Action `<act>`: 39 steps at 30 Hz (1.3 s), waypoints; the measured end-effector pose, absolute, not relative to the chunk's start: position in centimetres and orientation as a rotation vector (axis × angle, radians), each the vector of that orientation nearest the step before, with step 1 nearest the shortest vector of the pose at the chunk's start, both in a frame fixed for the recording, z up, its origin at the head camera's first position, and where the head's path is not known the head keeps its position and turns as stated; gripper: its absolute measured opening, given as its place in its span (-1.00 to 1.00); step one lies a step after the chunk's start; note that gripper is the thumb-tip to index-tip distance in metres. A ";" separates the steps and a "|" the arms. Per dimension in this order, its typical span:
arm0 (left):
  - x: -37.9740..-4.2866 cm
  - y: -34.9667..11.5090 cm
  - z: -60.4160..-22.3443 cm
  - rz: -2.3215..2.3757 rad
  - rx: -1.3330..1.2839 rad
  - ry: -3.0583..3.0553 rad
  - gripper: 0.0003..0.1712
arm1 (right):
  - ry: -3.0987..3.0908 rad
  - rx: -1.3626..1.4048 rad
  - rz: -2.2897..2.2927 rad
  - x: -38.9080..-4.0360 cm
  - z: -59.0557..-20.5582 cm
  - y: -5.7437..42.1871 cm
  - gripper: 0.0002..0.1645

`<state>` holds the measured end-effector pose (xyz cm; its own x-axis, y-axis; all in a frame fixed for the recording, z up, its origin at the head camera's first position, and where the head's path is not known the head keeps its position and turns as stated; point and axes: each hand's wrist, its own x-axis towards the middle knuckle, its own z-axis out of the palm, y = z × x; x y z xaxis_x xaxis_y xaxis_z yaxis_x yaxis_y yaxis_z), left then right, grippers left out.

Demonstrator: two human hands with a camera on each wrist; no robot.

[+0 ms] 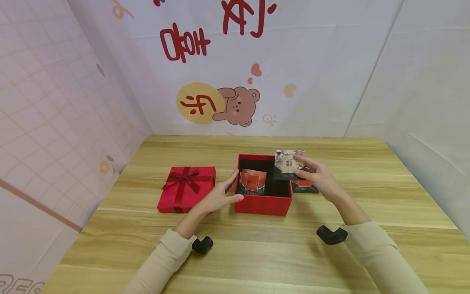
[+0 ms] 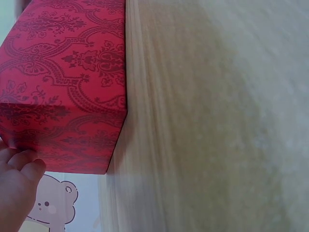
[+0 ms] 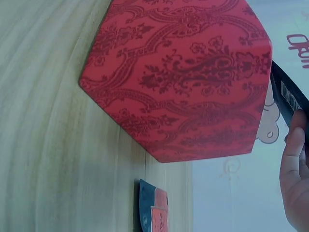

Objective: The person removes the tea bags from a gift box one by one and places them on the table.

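Observation:
A red patterned box (image 1: pixel 262 206) stands with its top uncovered and its inside dark. My left hand (image 1: pixel 219 197) rests against the box's left side, fingers along that wall and thumb by the front left corner; the left wrist view shows the fingertips at the box wall. Inside, at the left, stands a red and black packet (image 1: pixel 252 182). My right hand (image 1: pixel 318 178) pinches a floral and black packet (image 1: pixel 284 166) by its right edge, over the box's right part. In the right wrist view, the held packet's dark side (image 3: pixel 288 96) shows a barcode.
Left of the box lies a red lid (image 1: pixel 187 190) with a ribbon bow. Another red and black packet (image 1: pixel 305 186) lies on the wooden table (image 1: pixel 257 253) just right of the box, partly behind the right hand. A printed white backdrop (image 1: pixel 312 61) stands behind.

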<state>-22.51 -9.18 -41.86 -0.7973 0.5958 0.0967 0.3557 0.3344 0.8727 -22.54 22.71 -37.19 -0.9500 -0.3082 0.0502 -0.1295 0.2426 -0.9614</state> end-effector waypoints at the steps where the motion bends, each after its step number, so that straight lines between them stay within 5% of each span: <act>1: -22.5 -9.2 -41.8 1.448 0.861 2.358 -0.02 | 2.362 -0.416 -1.797 -22.5 -37.2 22.9 -0.32; 39: -20.7 -8.7 -38.6 1.411 0.814 2.342 -0.10 | 2.241 -0.295 -1.978 -22.5 -37.9 31.0 -0.37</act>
<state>-20.74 -8.66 -38.60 -0.7992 0.5996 0.0424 0.3176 0.3613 0.8767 -22.48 31.01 -37.91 -0.9712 -0.2369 0.0260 -0.0552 0.1174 -0.9915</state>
